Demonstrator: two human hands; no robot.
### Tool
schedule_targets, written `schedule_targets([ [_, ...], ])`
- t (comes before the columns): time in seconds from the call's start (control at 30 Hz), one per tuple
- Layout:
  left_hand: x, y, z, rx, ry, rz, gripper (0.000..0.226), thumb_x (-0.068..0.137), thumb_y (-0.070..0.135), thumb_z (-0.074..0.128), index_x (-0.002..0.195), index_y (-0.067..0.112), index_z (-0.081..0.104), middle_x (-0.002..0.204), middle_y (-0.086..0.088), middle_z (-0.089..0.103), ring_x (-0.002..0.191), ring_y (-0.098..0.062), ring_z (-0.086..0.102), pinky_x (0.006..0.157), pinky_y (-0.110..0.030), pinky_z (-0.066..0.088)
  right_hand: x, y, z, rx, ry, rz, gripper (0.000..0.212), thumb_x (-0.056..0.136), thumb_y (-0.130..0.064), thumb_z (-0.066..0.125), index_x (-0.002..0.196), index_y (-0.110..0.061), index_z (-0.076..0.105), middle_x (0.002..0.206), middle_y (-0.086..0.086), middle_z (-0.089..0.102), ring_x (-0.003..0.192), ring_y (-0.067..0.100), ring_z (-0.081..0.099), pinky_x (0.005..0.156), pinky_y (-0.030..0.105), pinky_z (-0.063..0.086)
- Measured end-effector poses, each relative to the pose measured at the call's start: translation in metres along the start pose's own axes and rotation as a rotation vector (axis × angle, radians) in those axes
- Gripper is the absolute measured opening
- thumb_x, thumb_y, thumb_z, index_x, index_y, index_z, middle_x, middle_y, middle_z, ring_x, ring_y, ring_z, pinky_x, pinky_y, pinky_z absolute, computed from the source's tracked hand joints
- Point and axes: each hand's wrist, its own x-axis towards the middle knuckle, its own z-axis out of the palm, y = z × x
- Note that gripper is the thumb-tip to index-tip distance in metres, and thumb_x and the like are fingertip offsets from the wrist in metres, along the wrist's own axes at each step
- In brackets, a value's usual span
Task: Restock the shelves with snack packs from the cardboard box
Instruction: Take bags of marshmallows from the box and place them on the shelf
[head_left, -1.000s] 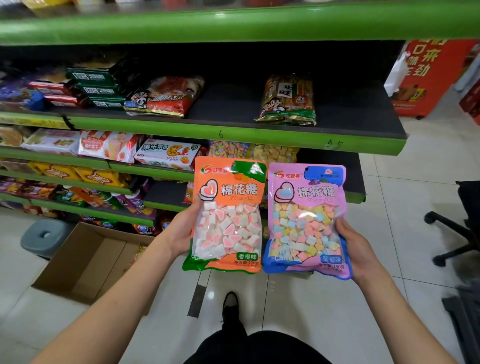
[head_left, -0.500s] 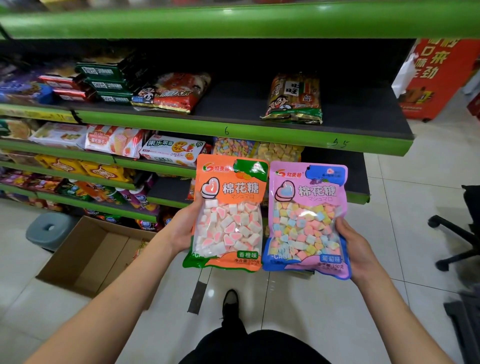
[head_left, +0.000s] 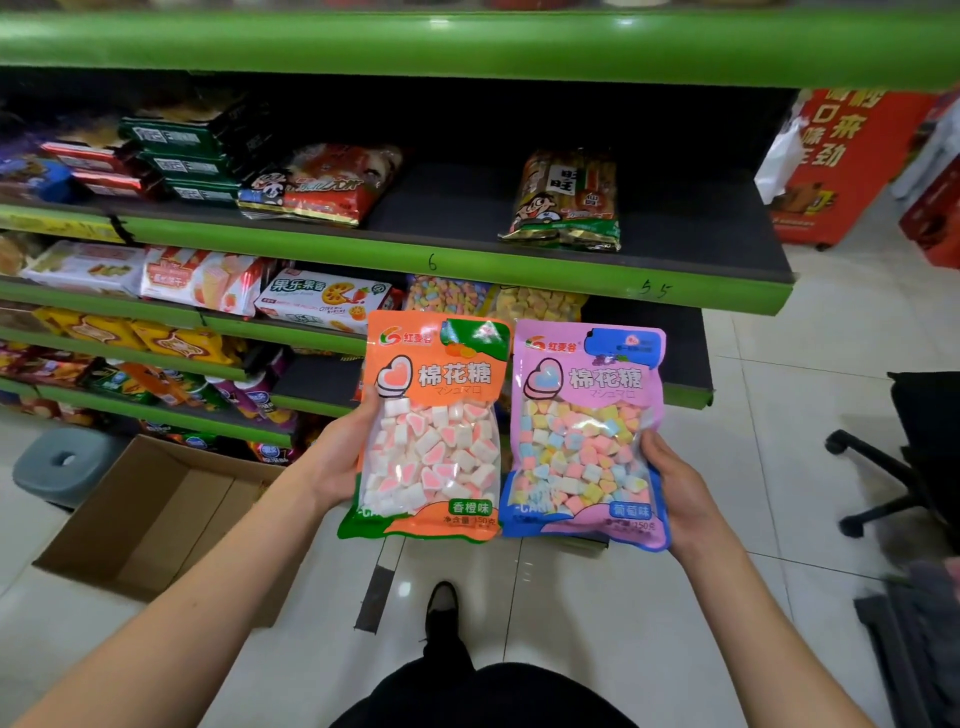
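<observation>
My left hand (head_left: 335, 462) grips the left edge of an orange marshmallow pack (head_left: 434, 426), held upright in front of the shelves. Beside it, my right hand (head_left: 675, 483) grips the right edge of a purple marshmallow pack (head_left: 587, 436). The two packs touch side by side. Behind them, on a lower green shelf (head_left: 685, 395), lie similar marshmallow packs (head_left: 452, 296). The open cardboard box (head_left: 156, 514) stands on the floor at lower left, and what I see of its inside looks empty.
Green-edged shelves (head_left: 467, 265) carry biscuit and snack packs, with bare dark shelf between the red pack (head_left: 332, 182) and the rice-cracker bag (head_left: 566, 200). A grey stool (head_left: 62, 462) stands left of the box. A black office chair (head_left: 909, 457) is at right. My shoe (head_left: 441, 603) is below.
Both packs stay in my hands, side by side. The view has shifted slightly, so the shelves and box appear a little further right and lower.
</observation>
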Motion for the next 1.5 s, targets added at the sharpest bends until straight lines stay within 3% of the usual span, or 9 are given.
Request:
schedule_targets([
  [0.23, 0.009, -0.001, -0.001, -0.014, 0.001, -0.037, 0.069, 0.091, 0.071, 0.043, 0.132, 0.021, 0.067, 0.141, -0.012, 0.061, 0.127, -0.039, 0.059, 0.092, -0.056, 0.055, 0.003, 0.001, -0.002, 0.001, 0.060, 0.013, 0.050, 0.092, -0.044, 0.062, 0.136, -0.022, 0.058, 0.131, 0.017, 0.066, 0.117, 0.046, 0.063, 0.094, 0.073, 0.045],
  [0.37, 0.013, -0.003, -0.005, -0.021, 0.017, -0.026, 0.069, 0.091, 0.070, 0.045, 0.138, 0.021, 0.061, 0.143, -0.012, 0.059, 0.129, -0.039, 0.057, 0.099, -0.056, 0.050, 0.012, -0.020, -0.007, -0.036, 0.214, -0.077, 0.030, 0.099, -0.036, 0.056, 0.123, -0.019, 0.062, 0.114, 0.017, 0.074, 0.099, 0.041, 0.073, 0.071, 0.058, 0.060],
  [0.53, 0.014, -0.003, -0.010, -0.039, 0.045, -0.026, 0.069, 0.090, 0.068, 0.045, 0.133, 0.019, 0.066, 0.140, -0.013, 0.061, 0.126, -0.038, 0.060, 0.096, -0.054, 0.052, 0.046, -0.091, -0.001, -0.078, 0.340, -0.254, 0.023, 0.108, -0.023, 0.040, 0.106, -0.014, 0.060, 0.084, 0.007, 0.078, 0.069, 0.024, 0.076, 0.048, 0.040, 0.059],
  [0.67, 0.018, 0.002, -0.012, -0.042, 0.045, -0.046, 0.067, 0.089, 0.068, 0.047, 0.128, 0.019, 0.069, 0.142, -0.013, 0.060, 0.128, -0.039, 0.058, 0.098, -0.056, 0.052, 0.086, -0.138, 0.017, -0.195, 0.417, -0.337, 0.017, 0.106, -0.010, 0.044, 0.107, -0.004, 0.059, 0.076, 0.010, 0.074, 0.050, 0.019, 0.069, 0.046, 0.030, 0.056],
  [0.83, 0.025, 0.011, -0.005, -0.041, 0.002, -0.108, 0.070, 0.091, 0.069, 0.047, 0.138, 0.019, 0.061, 0.147, -0.014, 0.054, 0.135, -0.041, 0.051, 0.116, -0.062, 0.031, 0.124, -0.147, 0.016, -0.901, 0.558, -0.454, 0.033, 0.097, -0.011, 0.063, 0.124, 0.008, 0.058, 0.129, 0.025, 0.062, 0.105, 0.031, 0.064, 0.080, 0.023, 0.050],
  [0.93, 0.028, 0.015, 0.001, -0.033, -0.007, -0.111, 0.072, 0.091, 0.069, 0.047, 0.140, 0.019, 0.059, 0.147, -0.014, 0.055, 0.135, -0.041, 0.050, 0.119, -0.061, 0.025, 0.125, -0.133, 0.005, -1.454, 0.563, -0.462, 0.062, 0.094, -0.032, 0.066, 0.148, -0.012, 0.043, 0.154, 0.017, 0.039, 0.142, 0.032, 0.036, 0.115, 0.038, 0.031],
  [1.07, 0.031, 0.016, 0.003, -0.014, -0.007, -0.112, 0.071, 0.092, 0.069, 0.045, 0.143, 0.020, 0.056, 0.147, -0.013, 0.055, 0.135, -0.041, 0.050, 0.119, -0.062, 0.026, 0.130, -0.106, 0.006, -1.932, 0.373, -0.415, 0.056, 0.101, -0.055, 0.041, 0.154, -0.044, 0.028, 0.168, -0.006, 0.013, 0.155, 0.029, 0.004, 0.121, 0.054, -0.002],
  [1.27, 0.038, 0.017, 0.012, 0.050, 0.047, -0.082, 0.066, 0.090, 0.068, 0.049, 0.129, 0.019, 0.069, 0.139, -0.013, 0.062, 0.126, -0.038, 0.060, 0.096, -0.055, 0.054, 0.140, -0.100, -0.007, -2.023, 0.307, -0.341, 0.053, 0.108, -0.038, 0.030, 0.157, -0.046, 0.012, 0.169, -0.010, -0.002, 0.155, 0.024, -0.010, 0.123, 0.058, -0.002],
  [1.5, 0.044, 0.021, 0.010, 0.103, 0.126, -0.072, 0.065, 0.086, 0.069, 0.052, 0.123, 0.020, 0.073, 0.135, -0.013, 0.065, 0.122, -0.037, 0.063, 0.096, -0.053, 0.053, 0.150, -0.111, -0.012, -1.823, 0.316, -0.353, 0.059, 0.100, -0.012, 0.042, 0.149, -0.044, 0.037, 0.167, -0.014, 0.014, 0.155, 0.017, 0.002, 0.121, 0.061, 0.001],
])
